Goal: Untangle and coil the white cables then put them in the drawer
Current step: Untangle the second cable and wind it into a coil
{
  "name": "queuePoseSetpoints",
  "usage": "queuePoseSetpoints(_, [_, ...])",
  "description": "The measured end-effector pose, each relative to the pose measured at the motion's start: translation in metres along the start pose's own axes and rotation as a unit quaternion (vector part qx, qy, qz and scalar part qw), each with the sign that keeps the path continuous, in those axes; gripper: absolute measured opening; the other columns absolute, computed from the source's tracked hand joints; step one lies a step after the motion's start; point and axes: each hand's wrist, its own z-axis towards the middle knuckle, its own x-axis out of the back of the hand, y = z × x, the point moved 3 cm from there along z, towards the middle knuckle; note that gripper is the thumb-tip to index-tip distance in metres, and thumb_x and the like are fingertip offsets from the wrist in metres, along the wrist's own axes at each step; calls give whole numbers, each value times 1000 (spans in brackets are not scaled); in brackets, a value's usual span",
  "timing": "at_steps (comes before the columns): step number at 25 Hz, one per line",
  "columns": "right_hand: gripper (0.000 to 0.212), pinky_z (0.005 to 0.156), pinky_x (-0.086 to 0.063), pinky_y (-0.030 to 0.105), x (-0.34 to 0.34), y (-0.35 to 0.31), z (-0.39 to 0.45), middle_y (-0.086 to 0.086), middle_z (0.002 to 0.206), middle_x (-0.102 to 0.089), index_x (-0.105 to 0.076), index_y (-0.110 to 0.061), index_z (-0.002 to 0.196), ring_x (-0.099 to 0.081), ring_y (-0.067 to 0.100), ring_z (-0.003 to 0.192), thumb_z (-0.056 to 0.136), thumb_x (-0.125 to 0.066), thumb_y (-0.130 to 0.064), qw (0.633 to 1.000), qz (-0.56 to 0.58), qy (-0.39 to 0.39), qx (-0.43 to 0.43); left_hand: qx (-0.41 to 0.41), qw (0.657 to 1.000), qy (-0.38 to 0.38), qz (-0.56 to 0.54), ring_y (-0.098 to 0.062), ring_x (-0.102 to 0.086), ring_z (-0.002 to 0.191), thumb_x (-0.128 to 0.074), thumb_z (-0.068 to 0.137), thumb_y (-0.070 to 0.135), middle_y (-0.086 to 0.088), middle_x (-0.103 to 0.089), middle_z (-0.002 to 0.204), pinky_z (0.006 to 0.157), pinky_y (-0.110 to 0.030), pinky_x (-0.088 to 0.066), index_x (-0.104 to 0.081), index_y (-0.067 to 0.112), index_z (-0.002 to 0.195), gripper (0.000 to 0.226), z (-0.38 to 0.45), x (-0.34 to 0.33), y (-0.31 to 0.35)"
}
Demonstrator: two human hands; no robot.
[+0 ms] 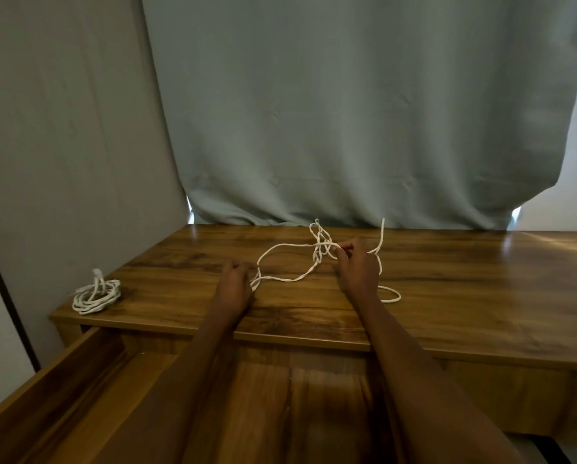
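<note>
A loose white cable lies across the middle of the wooden table top, with a tangled knot lifted off the surface. My right hand pinches the cable beside the knot; one end sticks up behind it and a loop trails to its right. My left hand grips the cable's other part at the left, fingers closed on it. A second white cable sits coiled near the table's left front corner. Below the table edge the drawer stands pulled out, its wooden inside showing under my forearms.
A grey-green curtain hangs behind the table's far edge. A grey wall panel runs along the left side. The table stretches far to the right.
</note>
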Motion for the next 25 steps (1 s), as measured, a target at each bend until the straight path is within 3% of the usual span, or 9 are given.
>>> queuePoseSetpoints(2, [17,60,-39,16,-3,-2,-1,-1,94,-74,-66,-16,104,-63,10,79,96,-65,-31,1000,-4,-22,21,9,1000,24,-15,-18,-56,93,-49,94,0,-10,-59,112,82,-24,-41,-70,9,108,27,8,7,-4])
queuePoseSetpoints(4, [15,64,-44,24,-5,-4,-1,-2,96,-74,-66,-17,102,-64,11,83,95,-66,-31,998,-2,-48,34,14,998,53,-24,-24,-62,94,-52,93,0,-13,-67,105,81,-29,-47,-71,10,102,23,18,10,-10])
queuePoseSetpoints(8, [14,72,-52,29,-11,-4,-1,-9,94,-71,-63,-20,102,-66,6,86,96,-66,-32,996,12,-77,41,21,985,145,-95,-16,-58,89,-54,92,-2,-3,-64,99,70,-8,-38,-68,6,104,20,29,22,1])
queuePoseSetpoints(12, [16,64,-46,11,-10,-5,1,-17,86,-68,-62,-17,103,-63,-10,77,97,-66,-31,995,73,-60,20,-15,965,187,-186,-12,-65,91,-60,90,5,-1,-70,97,78,-26,-52,-72,18,94,18,36,28,18])
queuePoseSetpoints(15, [20,68,-56,23,-6,-6,2,-7,91,-74,-61,-16,102,-70,2,83,95,-67,-34,984,180,-15,-14,7,943,195,-271,-13,-67,92,-64,91,7,-3,-71,98,83,-29,-55,-71,14,97,12,38,30,31])
queuePoseSetpoints(17, [17,70,-58,29,-3,-7,4,-1,93,-75,-61,-18,102,-72,11,85,95,-68,-32,962,268,11,-50,15,924,191,-332,-16,-67,93,-65,92,8,-4,-71,100,84,-34,-57,-70,11,102,11,39,26,43])
queuePoseSetpoints(20, [10,74,-59,35,13,-4,8,0,91,-75,-59,-26,96,-72,14,84,94,-68,-29,939,316,109,-86,6,914,145,-379,-15,-68,96,-66,92,9,-4,-72,104,83,-28,-57,-69,10,108,16,36,9,67])
queuePoseSetpoints(22, [7,72,-57,41,26,3,7,-3,86,-70,-61,-19,97,-68,12,78,95,-66,-23,954,230,165,-97,-12,929,83,-360,-11,-69,94,-66,92,10,-2,-74,102,82,-25,-56,-71,11,107,16,31,-12,84])
queuePoseSetpoints(25, [7,67,-53,37,38,11,1,2,89,-70,-62,-14,101,-66,21,80,97,-61,-20,985,67,136,-86,-32,956,-2,-291,-2,-66,88,-67,91,9,7,-72,95,81,-19,-52,-72,17,99,13,23,-50,102])
